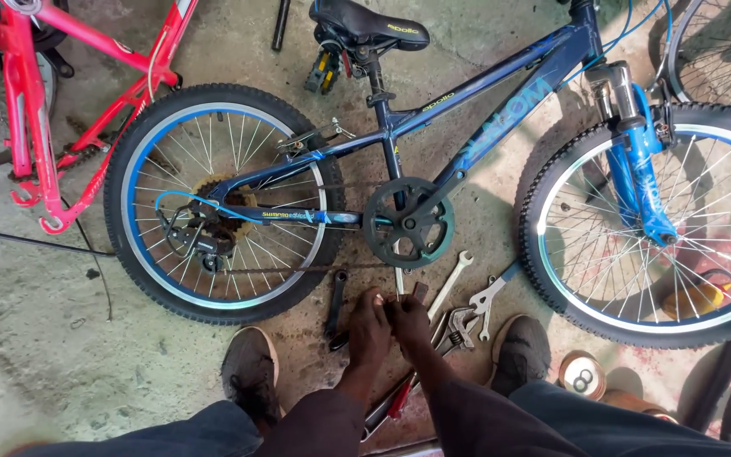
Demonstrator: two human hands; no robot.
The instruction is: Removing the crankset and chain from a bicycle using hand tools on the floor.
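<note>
At the far left a red bicycle frame (31, 110) stands on the concrete floor (61, 355). Next to it lies a blue bicycle (467, 110), its rear wheel (222, 203) on the left, the black chainring (408, 224) in the middle and the front wheel (653, 220) to the right. Just below the chainring a black crank arm (336, 303) lies on the floor, beside the left hand (370, 330). The left hand and the right hand (409, 324) meet, touching, just under the chainring; their fingers are drawn together around something small, though what they pinch cannot be made out. A dark shoe (250, 370) sits left of the arms, another shoe (519, 353) to their right. Right of the hands, spanners (454, 279) and other wrenches (486, 298) lie in a loose pile. Further right, a drink can (582, 374) stands on the floor near the front wheel.
</note>
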